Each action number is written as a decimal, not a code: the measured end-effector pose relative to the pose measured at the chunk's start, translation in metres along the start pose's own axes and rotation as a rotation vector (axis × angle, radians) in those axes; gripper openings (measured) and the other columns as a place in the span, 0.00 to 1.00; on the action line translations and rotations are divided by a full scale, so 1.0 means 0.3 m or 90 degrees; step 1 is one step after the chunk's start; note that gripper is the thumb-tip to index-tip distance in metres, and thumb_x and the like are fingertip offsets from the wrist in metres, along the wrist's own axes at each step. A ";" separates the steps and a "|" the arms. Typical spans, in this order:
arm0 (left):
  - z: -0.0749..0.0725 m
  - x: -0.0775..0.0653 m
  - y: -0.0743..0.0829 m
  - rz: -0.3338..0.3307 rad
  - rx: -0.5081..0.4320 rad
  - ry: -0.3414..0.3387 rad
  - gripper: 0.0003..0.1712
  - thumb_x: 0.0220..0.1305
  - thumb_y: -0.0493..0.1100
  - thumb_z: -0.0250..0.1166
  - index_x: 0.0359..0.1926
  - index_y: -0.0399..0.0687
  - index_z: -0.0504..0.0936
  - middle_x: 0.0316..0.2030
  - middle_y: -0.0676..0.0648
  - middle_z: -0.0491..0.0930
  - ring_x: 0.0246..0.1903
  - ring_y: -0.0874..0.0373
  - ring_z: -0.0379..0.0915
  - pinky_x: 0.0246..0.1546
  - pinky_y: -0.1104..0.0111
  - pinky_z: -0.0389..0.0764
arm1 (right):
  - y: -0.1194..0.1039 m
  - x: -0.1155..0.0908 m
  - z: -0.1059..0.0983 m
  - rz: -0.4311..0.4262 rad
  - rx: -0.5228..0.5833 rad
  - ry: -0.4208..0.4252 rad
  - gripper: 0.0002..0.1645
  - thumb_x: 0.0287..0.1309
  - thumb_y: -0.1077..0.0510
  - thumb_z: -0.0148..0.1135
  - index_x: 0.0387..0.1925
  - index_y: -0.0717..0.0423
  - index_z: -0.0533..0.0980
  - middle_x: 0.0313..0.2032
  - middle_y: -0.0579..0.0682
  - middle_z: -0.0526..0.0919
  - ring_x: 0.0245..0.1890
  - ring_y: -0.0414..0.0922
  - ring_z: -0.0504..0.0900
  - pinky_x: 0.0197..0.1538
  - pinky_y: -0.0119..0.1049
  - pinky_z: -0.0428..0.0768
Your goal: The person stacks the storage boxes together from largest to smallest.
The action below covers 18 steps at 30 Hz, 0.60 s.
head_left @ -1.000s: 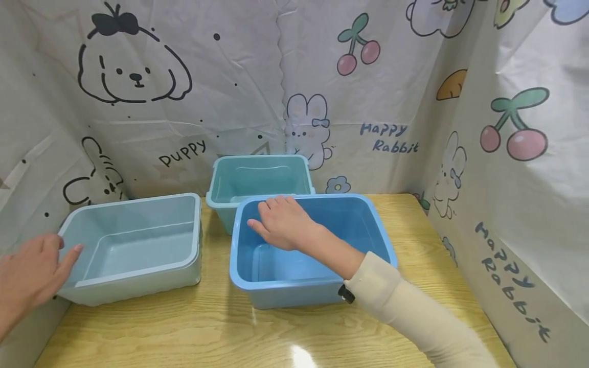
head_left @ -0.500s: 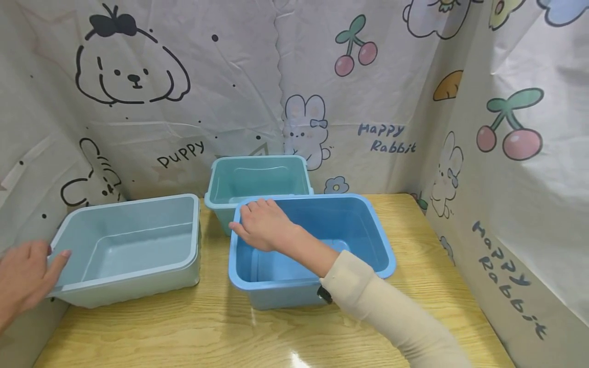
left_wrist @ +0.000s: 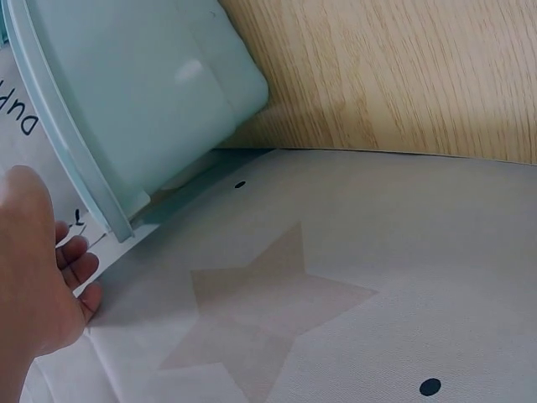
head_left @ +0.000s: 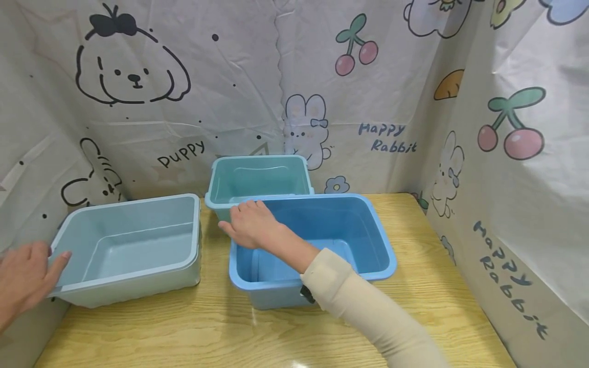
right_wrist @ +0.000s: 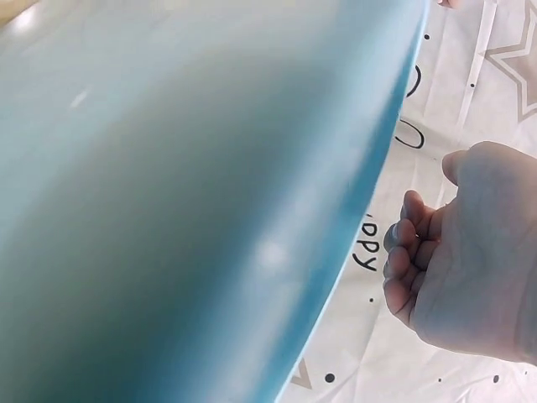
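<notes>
In the head view, my left hand [head_left: 27,273] is at the left end of a pale grey-blue plastic bin [head_left: 138,290], thumb overlapping its rim. The left wrist view shows that hand [left_wrist: 38,269] beside the bin's rim corner, fingers loosely bent and gripping nothing. My right hand [head_left: 252,225] hovers over the left rim of a brighter blue bin [head_left: 276,298], palm down. Its fingers hang loosely curled with nothing in them, apart from the blue rim [right_wrist: 369,176] in the right wrist view. The floors of both bins look bare where they show.
A smaller teal bin [head_left: 259,178] stands behind the blue one, partly hidden by it. All the bins rest on a wood-grain table [head_left: 184,337]. Pale curtains [head_left: 248,66] printed with cartoon animals and cherries enclose the back and sides.
My right hand has moved left, from over the blue bin's inside to its left rim. The left hand has shifted slightly left and now keeps still. The bins have not moved.
</notes>
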<state>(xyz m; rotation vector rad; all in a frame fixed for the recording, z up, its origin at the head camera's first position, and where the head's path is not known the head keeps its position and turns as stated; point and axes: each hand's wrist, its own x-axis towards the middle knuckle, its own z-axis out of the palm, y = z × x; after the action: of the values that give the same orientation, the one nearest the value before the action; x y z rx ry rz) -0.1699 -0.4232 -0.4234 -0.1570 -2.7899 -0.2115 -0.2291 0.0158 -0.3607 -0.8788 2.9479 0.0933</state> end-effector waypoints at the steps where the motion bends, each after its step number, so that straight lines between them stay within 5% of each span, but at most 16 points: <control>1: -0.001 -0.001 -0.002 -0.003 0.004 -0.006 0.30 0.76 0.52 0.48 0.33 0.22 0.65 0.28 0.24 0.66 0.29 0.27 0.65 0.32 0.42 0.63 | -0.006 0.005 0.004 0.002 -0.002 -0.001 0.34 0.76 0.36 0.30 0.54 0.55 0.73 0.52 0.49 0.78 0.53 0.47 0.74 0.54 0.39 0.70; 11: 0.018 0.002 -0.030 -0.015 0.029 -0.022 0.30 0.76 0.52 0.49 0.27 0.28 0.62 0.23 0.31 0.64 0.24 0.36 0.65 0.27 0.48 0.64 | -0.070 0.043 0.035 0.014 0.000 -0.041 0.39 0.75 0.34 0.26 0.65 0.54 0.70 0.61 0.47 0.74 0.63 0.46 0.69 0.62 0.40 0.65; 18: 0.033 -0.003 -0.049 0.005 0.023 0.004 0.32 0.76 0.54 0.49 0.24 0.29 0.62 0.22 0.30 0.64 0.22 0.34 0.65 0.25 0.47 0.63 | -0.131 0.056 0.033 0.008 -0.024 -0.048 0.37 0.75 0.34 0.28 0.63 0.51 0.71 0.57 0.44 0.75 0.56 0.43 0.71 0.58 0.36 0.66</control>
<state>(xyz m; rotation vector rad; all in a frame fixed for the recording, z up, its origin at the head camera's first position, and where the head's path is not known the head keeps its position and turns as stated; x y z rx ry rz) -0.1742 -0.4360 -0.4349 -0.1587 -2.7852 -0.1594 -0.2211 -0.0256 -0.3735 -0.8416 2.8906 0.1792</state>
